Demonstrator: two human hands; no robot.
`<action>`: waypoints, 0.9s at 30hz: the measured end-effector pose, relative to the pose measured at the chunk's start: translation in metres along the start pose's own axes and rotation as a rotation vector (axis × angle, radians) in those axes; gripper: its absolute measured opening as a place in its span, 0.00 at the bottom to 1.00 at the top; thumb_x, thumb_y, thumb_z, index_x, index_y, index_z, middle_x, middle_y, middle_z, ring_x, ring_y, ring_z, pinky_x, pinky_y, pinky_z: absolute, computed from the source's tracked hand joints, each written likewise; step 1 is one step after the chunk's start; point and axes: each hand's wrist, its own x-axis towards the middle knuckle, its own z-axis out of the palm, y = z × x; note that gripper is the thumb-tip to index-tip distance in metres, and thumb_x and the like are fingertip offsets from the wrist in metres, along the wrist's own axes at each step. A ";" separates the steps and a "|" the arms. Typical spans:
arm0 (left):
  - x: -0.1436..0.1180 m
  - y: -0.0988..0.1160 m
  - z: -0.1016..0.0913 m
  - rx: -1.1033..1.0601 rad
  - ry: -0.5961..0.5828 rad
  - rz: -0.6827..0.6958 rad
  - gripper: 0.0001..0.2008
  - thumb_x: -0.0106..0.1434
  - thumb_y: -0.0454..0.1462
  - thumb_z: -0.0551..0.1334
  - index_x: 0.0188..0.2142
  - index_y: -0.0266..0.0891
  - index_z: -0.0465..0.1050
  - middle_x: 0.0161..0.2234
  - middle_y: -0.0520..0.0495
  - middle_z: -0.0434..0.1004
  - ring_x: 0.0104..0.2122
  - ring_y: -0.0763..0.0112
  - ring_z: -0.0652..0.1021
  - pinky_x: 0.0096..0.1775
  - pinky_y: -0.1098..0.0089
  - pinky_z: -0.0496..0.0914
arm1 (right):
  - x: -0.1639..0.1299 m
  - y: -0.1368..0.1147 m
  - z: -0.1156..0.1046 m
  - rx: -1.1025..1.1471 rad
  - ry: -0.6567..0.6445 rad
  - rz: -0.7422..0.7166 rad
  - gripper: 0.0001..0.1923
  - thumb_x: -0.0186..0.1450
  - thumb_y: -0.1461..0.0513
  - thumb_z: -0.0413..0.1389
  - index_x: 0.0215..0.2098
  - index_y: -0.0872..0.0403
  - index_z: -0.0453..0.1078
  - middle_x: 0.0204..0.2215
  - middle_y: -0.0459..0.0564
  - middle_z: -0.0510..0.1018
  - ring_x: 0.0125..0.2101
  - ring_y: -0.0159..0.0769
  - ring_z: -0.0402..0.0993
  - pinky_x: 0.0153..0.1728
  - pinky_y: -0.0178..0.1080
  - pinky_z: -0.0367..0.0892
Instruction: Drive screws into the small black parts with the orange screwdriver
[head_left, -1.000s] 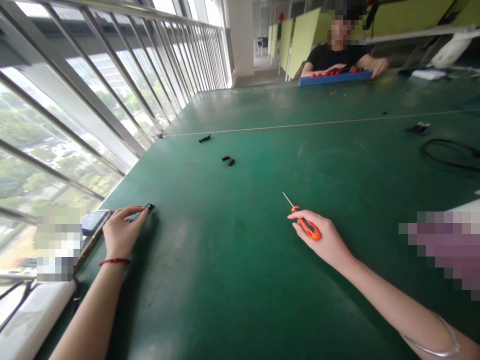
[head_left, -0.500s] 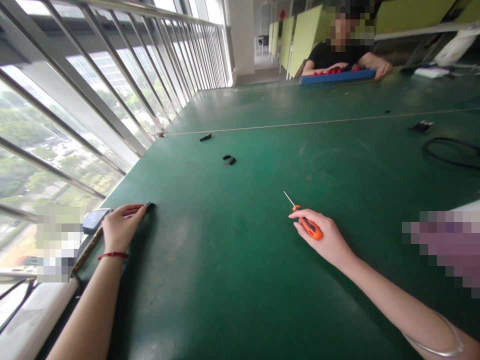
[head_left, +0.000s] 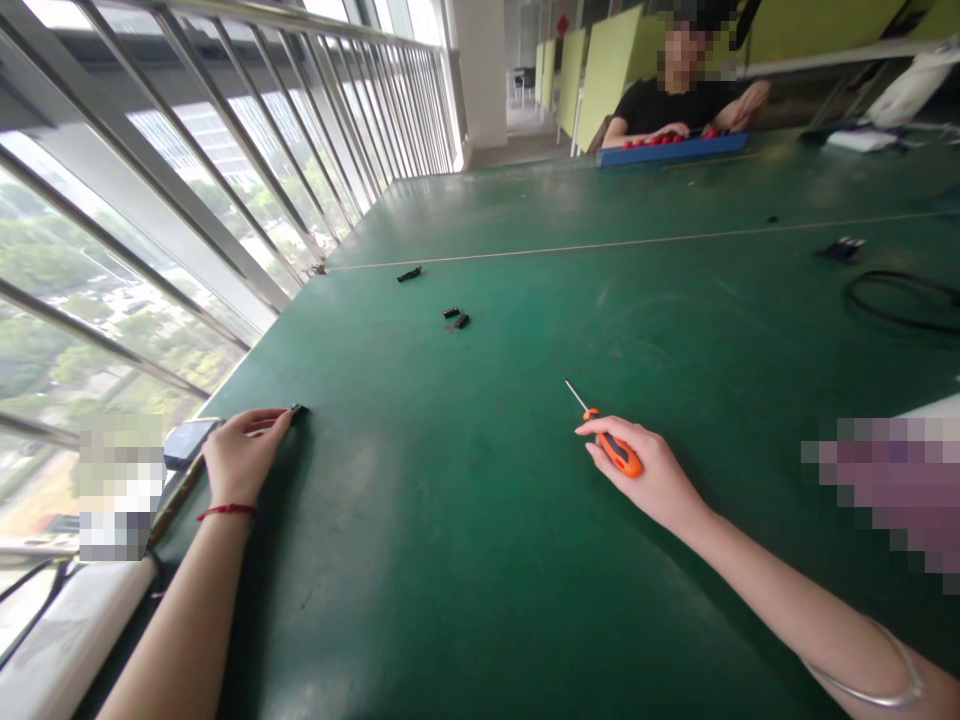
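Observation:
My right hand grips an orange-and-black screwdriver with its thin metal shaft pointing away over the green table. My left hand rests near the table's left edge, fingers pinching a small black part that lies on the surface. A red string circles that wrist. Just left of this hand a dark phone-like device sits at the table's edge.
Small black parts and another black piece lie further out. A black cable loop and a black item are at right. A seated person works at a blue tray at the far end. Window railing runs along the left.
Hardly anything has moved; the view has drifted slightly. The far person's hand has lifted off the blue tray's right end.

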 end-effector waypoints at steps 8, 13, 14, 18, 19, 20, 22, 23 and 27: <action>-0.001 -0.001 0.001 0.028 -0.003 0.008 0.15 0.49 0.43 0.64 0.34 0.37 0.78 0.27 0.51 0.77 0.31 0.67 0.76 0.31 0.75 0.65 | -0.001 0.001 -0.001 -0.008 -0.008 0.001 0.08 0.62 0.62 0.52 0.39 0.51 0.70 0.37 0.47 0.77 0.34 0.35 0.71 0.39 0.39 0.66; -0.004 0.002 0.001 0.043 -0.011 0.030 0.16 0.50 0.44 0.63 0.34 0.37 0.78 0.31 0.50 0.79 0.30 0.67 0.76 0.32 0.73 0.67 | -0.001 0.000 -0.001 -0.010 -0.014 0.004 0.08 0.62 0.62 0.52 0.39 0.52 0.71 0.37 0.48 0.78 0.34 0.35 0.72 0.39 0.39 0.66; -0.004 0.002 0.002 0.039 -0.014 0.037 0.16 0.50 0.44 0.62 0.34 0.37 0.78 0.32 0.49 0.80 0.31 0.67 0.76 0.33 0.73 0.67 | -0.001 0.000 -0.001 -0.008 -0.015 0.003 0.09 0.62 0.62 0.52 0.39 0.52 0.71 0.38 0.48 0.78 0.34 0.35 0.72 0.39 0.39 0.66; -0.004 -0.001 0.004 0.009 -0.007 0.072 0.16 0.50 0.44 0.63 0.36 0.36 0.77 0.35 0.49 0.80 0.33 0.67 0.76 0.33 0.74 0.67 | -0.001 0.001 -0.001 -0.016 -0.006 -0.005 0.09 0.62 0.62 0.52 0.39 0.52 0.71 0.38 0.49 0.78 0.35 0.36 0.72 0.39 0.40 0.67; -0.003 -0.002 0.005 0.006 0.000 0.087 0.16 0.50 0.43 0.63 0.35 0.37 0.77 0.34 0.49 0.80 0.33 0.68 0.76 0.33 0.74 0.67 | -0.001 0.001 0.000 -0.019 0.000 -0.009 0.09 0.62 0.62 0.52 0.39 0.52 0.71 0.38 0.49 0.78 0.34 0.36 0.72 0.39 0.40 0.67; -0.003 -0.003 0.006 0.006 0.007 0.100 0.14 0.50 0.43 0.63 0.34 0.37 0.77 0.34 0.50 0.79 0.32 0.68 0.76 0.33 0.74 0.67 | -0.001 0.001 0.000 -0.023 0.004 -0.013 0.09 0.62 0.62 0.52 0.39 0.52 0.71 0.37 0.49 0.78 0.34 0.36 0.73 0.39 0.40 0.67; -0.002 -0.005 0.007 0.013 0.020 0.122 0.12 0.50 0.43 0.63 0.32 0.38 0.77 0.32 0.51 0.78 0.31 0.68 0.75 0.34 0.74 0.67 | 0.000 0.002 0.000 -0.016 0.011 -0.020 0.08 0.62 0.62 0.52 0.39 0.52 0.71 0.37 0.49 0.78 0.34 0.36 0.73 0.39 0.40 0.67; -0.002 -0.006 0.007 0.017 0.028 0.128 0.12 0.50 0.43 0.63 0.31 0.39 0.77 0.31 0.51 0.78 0.31 0.68 0.75 0.34 0.73 0.67 | 0.001 0.001 0.000 -0.003 0.015 -0.019 0.08 0.61 0.61 0.53 0.39 0.52 0.71 0.37 0.49 0.78 0.33 0.35 0.73 0.38 0.40 0.68; -0.005 -0.007 0.009 0.017 0.074 0.175 0.12 0.50 0.42 0.64 0.32 0.39 0.77 0.33 0.50 0.78 0.30 0.68 0.75 0.34 0.71 0.68 | 0.003 -0.002 -0.004 0.094 0.052 0.023 0.09 0.62 0.58 0.53 0.38 0.53 0.72 0.30 0.48 0.78 0.28 0.33 0.73 0.32 0.36 0.68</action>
